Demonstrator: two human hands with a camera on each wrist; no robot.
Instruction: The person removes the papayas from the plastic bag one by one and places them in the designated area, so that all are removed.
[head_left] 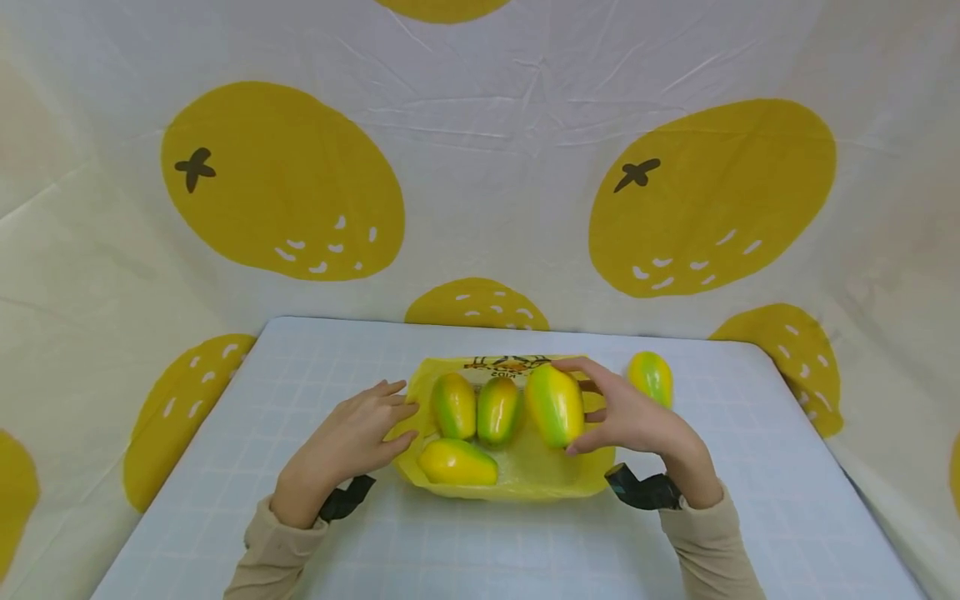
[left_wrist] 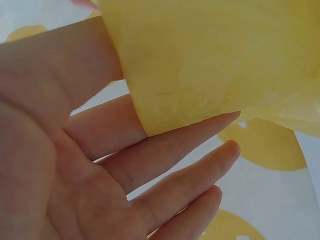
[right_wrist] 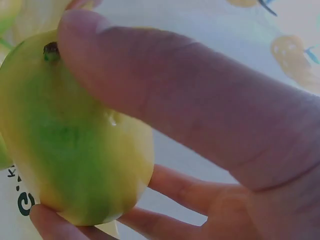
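We see our right hand (head_left: 630, 412) gripping a yellow-green mango (head_left: 553, 406), thumb at its near end and fingers curved round the far end and side. The mango is over the right part of a yellow plastic bag (head_left: 536, 485); we cannot tell whether it touches the bottom. In the right wrist view the thumb lies close to the dark stem end, with other fingertips around the opposite end. Our left hand (head_left: 360, 433) is at the bag's left edge, its fingers extended and spread, holding no fruit. In the left wrist view the plastic hides the tips of the thumb and the next finger, so we cannot tell how firmly they touch it. Inside the bag we find two mangoes side by side, the left one (head_left: 453, 406) and the middle one (head_left: 497, 411), and a near one (head_left: 457, 462) lying sideways in front of them. Dark printing (head_left: 510, 364) shows along the bag's far side. A loose mango (head_left: 651, 377) lies on the desk (head_left: 337, 358) outside the bag, just beyond our right hand.
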